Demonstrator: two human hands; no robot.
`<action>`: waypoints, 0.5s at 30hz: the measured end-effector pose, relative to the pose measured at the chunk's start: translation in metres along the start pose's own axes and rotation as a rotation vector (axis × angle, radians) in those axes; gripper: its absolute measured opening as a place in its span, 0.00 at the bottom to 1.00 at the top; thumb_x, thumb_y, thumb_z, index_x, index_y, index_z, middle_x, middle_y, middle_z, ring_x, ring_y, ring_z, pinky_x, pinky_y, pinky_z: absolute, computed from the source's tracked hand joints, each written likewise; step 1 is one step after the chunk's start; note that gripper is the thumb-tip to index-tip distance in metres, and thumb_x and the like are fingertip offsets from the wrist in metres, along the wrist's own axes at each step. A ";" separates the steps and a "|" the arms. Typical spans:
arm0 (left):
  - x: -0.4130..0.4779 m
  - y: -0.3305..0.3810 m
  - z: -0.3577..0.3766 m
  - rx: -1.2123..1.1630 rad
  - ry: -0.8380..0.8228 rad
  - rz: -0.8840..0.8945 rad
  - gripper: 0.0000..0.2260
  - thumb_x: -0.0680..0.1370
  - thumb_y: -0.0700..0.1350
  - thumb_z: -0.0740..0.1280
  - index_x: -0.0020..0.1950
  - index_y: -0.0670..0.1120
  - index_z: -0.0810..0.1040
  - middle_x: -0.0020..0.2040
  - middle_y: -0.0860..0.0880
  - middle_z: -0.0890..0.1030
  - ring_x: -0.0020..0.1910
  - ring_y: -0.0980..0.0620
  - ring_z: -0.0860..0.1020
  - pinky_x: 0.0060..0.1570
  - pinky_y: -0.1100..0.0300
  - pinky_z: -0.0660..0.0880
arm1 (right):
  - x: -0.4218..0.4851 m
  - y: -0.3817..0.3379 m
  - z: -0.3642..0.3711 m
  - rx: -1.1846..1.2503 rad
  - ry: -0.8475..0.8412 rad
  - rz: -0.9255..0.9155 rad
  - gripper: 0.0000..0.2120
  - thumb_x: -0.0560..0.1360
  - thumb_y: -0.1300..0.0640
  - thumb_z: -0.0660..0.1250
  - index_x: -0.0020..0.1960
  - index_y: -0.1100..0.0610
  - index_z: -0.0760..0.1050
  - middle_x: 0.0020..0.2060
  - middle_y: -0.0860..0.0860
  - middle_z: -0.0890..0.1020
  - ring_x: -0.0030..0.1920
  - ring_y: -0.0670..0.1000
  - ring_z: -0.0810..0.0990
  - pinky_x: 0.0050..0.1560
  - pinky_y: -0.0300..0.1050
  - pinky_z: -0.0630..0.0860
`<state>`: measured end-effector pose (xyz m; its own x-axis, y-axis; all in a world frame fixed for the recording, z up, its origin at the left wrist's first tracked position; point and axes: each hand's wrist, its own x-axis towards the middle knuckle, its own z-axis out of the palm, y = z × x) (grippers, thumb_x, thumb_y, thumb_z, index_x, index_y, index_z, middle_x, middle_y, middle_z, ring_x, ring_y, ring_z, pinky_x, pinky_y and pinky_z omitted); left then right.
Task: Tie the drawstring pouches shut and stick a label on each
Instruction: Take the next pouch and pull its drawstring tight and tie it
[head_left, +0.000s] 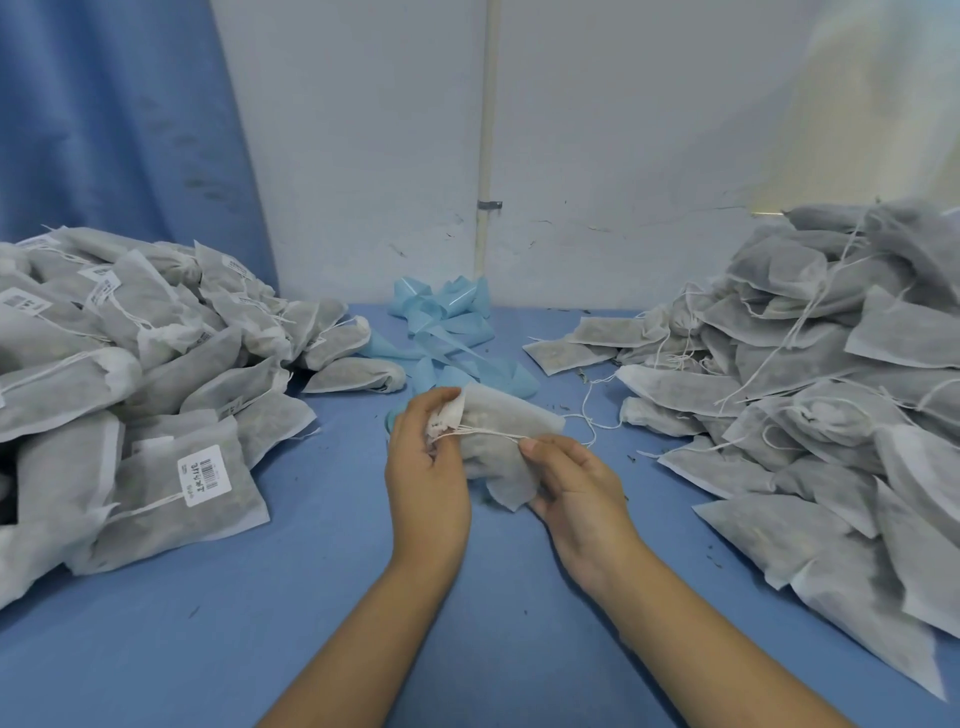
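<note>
tying step in hand: left hand (423, 457) grips gathered neck of white non-woven pouch (501, 447) above blue table (322, 571), right hand (563, 480) pinches taut white drawstring (485, 434); next, knot it, then label.

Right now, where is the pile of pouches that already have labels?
In the head view, the labelled pile sits on the left side of the blue table, below the blue curtain and left of the light-blue strips.

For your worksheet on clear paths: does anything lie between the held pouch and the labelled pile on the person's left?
Nothing visible does: only bare blue table separates the pouch from the labelled pile; the blue strips lie mostly farther back.
</note>
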<state>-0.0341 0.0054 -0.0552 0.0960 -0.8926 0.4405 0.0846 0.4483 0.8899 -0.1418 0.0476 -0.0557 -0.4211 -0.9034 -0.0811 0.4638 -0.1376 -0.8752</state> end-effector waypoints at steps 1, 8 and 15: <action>0.000 0.001 0.000 0.038 -0.022 0.019 0.23 0.74 0.28 0.57 0.53 0.54 0.77 0.52 0.56 0.77 0.52 0.66 0.74 0.54 0.73 0.69 | 0.000 0.000 0.001 0.016 0.008 0.000 0.05 0.72 0.67 0.69 0.38 0.59 0.77 0.38 0.55 0.82 0.39 0.50 0.81 0.45 0.46 0.80; -0.004 0.005 -0.002 0.026 -0.105 0.013 0.16 0.74 0.40 0.54 0.53 0.53 0.78 0.55 0.54 0.74 0.53 0.71 0.71 0.51 0.79 0.65 | -0.001 -0.001 0.004 0.138 0.071 0.003 0.07 0.73 0.70 0.67 0.38 0.61 0.74 0.38 0.57 0.81 0.42 0.53 0.81 0.49 0.46 0.81; 0.001 0.005 0.004 0.123 -0.082 -0.109 0.17 0.73 0.42 0.72 0.58 0.56 0.72 0.56 0.57 0.68 0.54 0.65 0.71 0.51 0.79 0.64 | -0.002 -0.002 0.008 0.152 0.087 -0.006 0.09 0.73 0.71 0.66 0.37 0.62 0.72 0.36 0.58 0.79 0.36 0.50 0.82 0.43 0.40 0.82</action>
<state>-0.0371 0.0067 -0.0502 0.0118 -0.9386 0.3448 -0.0327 0.3443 0.9383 -0.1353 0.0463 -0.0495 -0.4868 -0.8648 -0.1229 0.5713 -0.2087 -0.7938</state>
